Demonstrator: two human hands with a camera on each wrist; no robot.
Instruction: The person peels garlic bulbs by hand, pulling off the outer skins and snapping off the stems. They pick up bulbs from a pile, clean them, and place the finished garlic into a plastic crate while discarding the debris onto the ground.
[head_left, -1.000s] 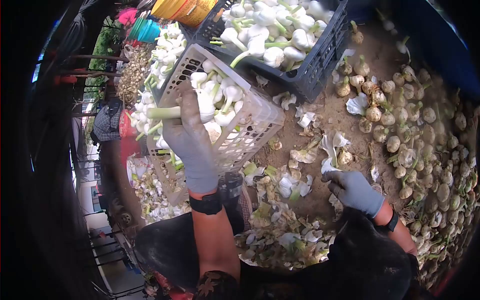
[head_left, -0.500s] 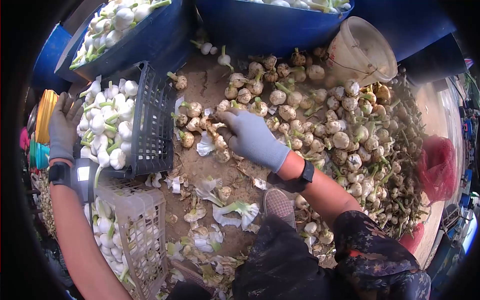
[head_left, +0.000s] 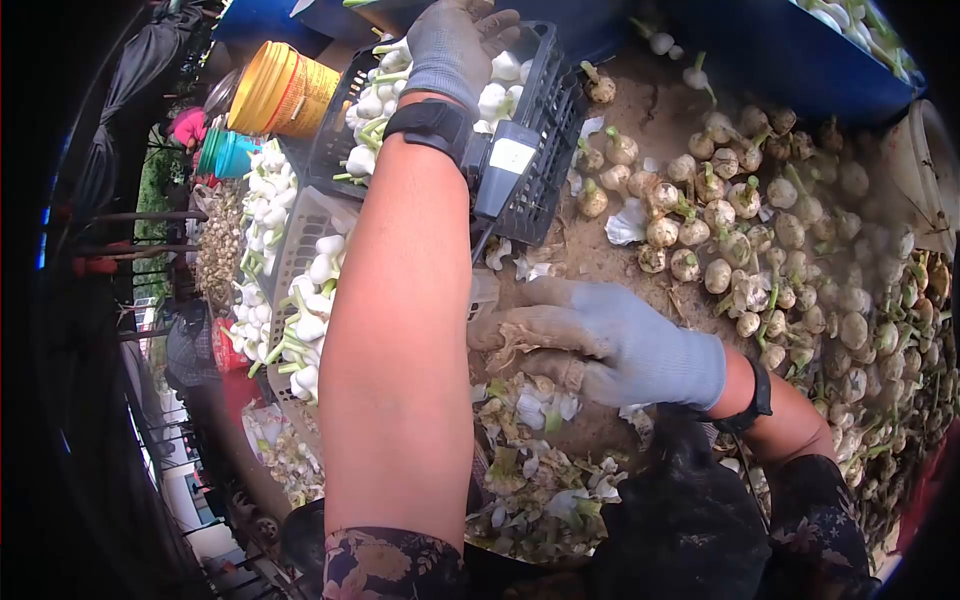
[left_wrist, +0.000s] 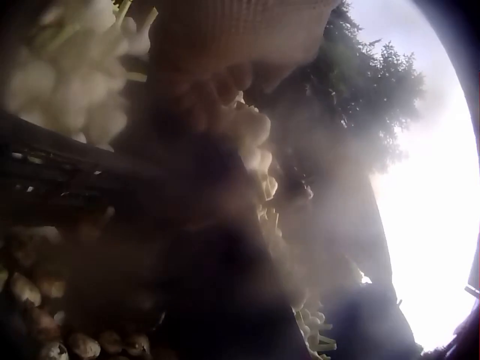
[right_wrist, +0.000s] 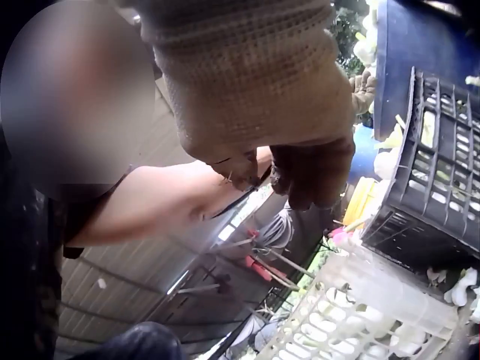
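Note:
In the head view, my gloved left hand (head_left: pixel 455 45) is over the far end of the black crate (head_left: pixel 540 130) of cleaned white garlic (head_left: pixel 495 100). Its fingers are loosely extended, and no bulb shows in them. My gloved right hand (head_left: pixel 625 345) is above the dirt floor, fingers pointing left. Between its soiled fingertips is a brownish, papery piece of garlic (head_left: pixel 512 340), mostly hidden by the fingers. In the right wrist view the right hand (right_wrist: pixel 259 97) has its fingers bent down, a thin strand by the thumb. The left wrist view is dark and hazy around the left hand (left_wrist: pixel 232 45).
A pale crate (head_left: pixel 300 235) of white garlic stands left, partly behind my left forearm. Unpeeled bulbs (head_left: pixel 735 235) cover the ground at right. Peelings (head_left: pixel 545 400) lie near my legs. Yellow (head_left: pixel 285 90) and teal (head_left: pixel 235 155) buckets stand at upper left, a white bucket (head_left: pixel 925 180) at far right.
The head view swung right and then back left. My left hand, which held a stemmed white bulb, is now over the black crate without it. My right hand took garlic from the pile and drew back.

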